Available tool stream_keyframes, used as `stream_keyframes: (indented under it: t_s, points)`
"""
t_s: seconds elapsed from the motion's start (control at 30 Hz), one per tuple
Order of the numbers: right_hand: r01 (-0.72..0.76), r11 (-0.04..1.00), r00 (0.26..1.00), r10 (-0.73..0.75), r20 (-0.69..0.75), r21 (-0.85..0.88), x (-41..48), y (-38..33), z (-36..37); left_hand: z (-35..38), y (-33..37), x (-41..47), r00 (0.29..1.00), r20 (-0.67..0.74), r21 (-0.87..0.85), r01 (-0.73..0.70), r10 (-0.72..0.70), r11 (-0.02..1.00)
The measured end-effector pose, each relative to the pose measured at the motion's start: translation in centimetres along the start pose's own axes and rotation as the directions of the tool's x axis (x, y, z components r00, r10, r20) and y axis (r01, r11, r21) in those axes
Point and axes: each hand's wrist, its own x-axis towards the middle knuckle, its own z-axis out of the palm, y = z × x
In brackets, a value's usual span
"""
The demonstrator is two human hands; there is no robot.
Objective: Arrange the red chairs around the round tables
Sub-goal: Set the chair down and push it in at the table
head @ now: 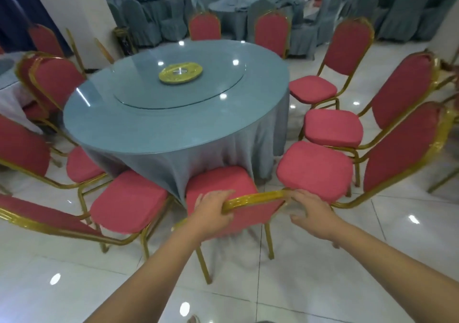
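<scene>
Currently: left grip (213, 209) curled tight round the gold top rail (255, 198) of the red chair (219, 182); right grip (311, 212) curled over the rail's other end. Seat lies ahead of both grips, touching the round bench (173, 123) cloth, between neighbouring red chairs (128, 199) on either side.
</scene>
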Motion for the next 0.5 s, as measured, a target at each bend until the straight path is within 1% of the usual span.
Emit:
stream_keyframes:
  t_s: [0.1, 0.17, 0.23, 0.37, 0.5]
  points:
    - [-0.049, 0.995, 0.997, 0.054, -0.056, 0.086, -4.2, 3.8, -2.1, 1.8, 6.6, 0.6, 0.977, -0.035, -0.131, -0.214, 0.211, 0.968]
    - [-0.067, 0.988, 0.992, 0.081, -0.095, 0.142, -6.9, 6.3, -3.4, 3.9, 10.6, 0.8, 0.951, 0.028, -0.198, -0.296, 0.307, 0.934]
    - [-0.084, 0.981, 0.987, 0.106, -0.122, 0.177, -9.2, 8.8, -4.6, 6.4, 13.9, 1.1, 0.935, 0.112, -0.193, -0.311, 0.336, 0.93]
    - [-0.148, 0.97, 0.966, 0.184, -0.181, 0.195, -12.1, 13.3, -7.0, 10.2, 18.8, 2.5, 0.905, 0.22, -0.19, -0.327, 0.364, 0.926]
    - [-0.171, 0.95, 0.939, 0.237, -0.251, 0.26, -12.7, 17.0, -9.1, 11.8, 22.1, 5.8, 0.884, 0.292, -0.202, -0.317, 0.366, 0.927]
